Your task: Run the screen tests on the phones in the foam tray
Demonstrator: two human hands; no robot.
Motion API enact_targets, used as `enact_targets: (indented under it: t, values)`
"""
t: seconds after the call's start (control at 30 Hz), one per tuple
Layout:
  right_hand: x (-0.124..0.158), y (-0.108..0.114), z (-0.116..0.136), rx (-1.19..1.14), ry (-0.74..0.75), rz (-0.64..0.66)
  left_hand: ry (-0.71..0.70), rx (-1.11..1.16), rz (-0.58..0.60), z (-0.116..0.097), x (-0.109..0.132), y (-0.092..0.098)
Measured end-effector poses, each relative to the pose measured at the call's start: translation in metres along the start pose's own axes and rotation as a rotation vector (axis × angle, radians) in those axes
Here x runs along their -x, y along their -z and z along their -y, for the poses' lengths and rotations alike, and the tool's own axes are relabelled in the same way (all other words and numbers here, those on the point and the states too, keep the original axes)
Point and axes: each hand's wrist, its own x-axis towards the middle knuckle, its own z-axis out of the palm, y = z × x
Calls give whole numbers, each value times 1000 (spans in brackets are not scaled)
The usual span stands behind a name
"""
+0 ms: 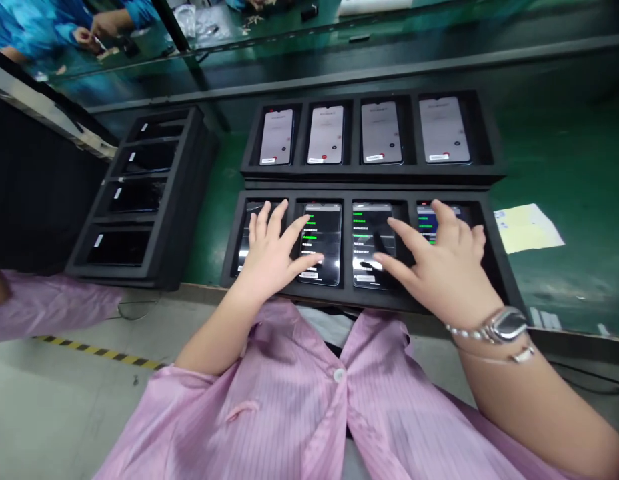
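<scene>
My left hand lies open with fingers spread over the near black foam tray. It covers the leftmost phone, and its thumb and forefinger touch the second phone, whose dark screen shows green text lines. My right hand is open too, fingers spread. Its forefinger and thumb rest on the third phone, and the other fingers cover the fourth phone. A watch and bracelet sit on my right wrist.
A second tray behind holds several phones with pale lit screens. At the left a third tray holds dark phones. A yellow paper lies on the green bench at the right. Another person in blue works at the far left.
</scene>
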Motion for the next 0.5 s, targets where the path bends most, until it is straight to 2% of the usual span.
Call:
enact_targets:
  t: [0.17, 0.33, 0.5]
  values:
    - [31, -13, 11, -50, 104, -76, -38, 23, -10, 1, 32, -3]
    - [31, -25, 12, -59, 90, -92, -110, 9, -36, 2, 33, -14]
    - [31, -24, 12, -32, 124, -75, -101, -1, -13, 1, 32, -13]
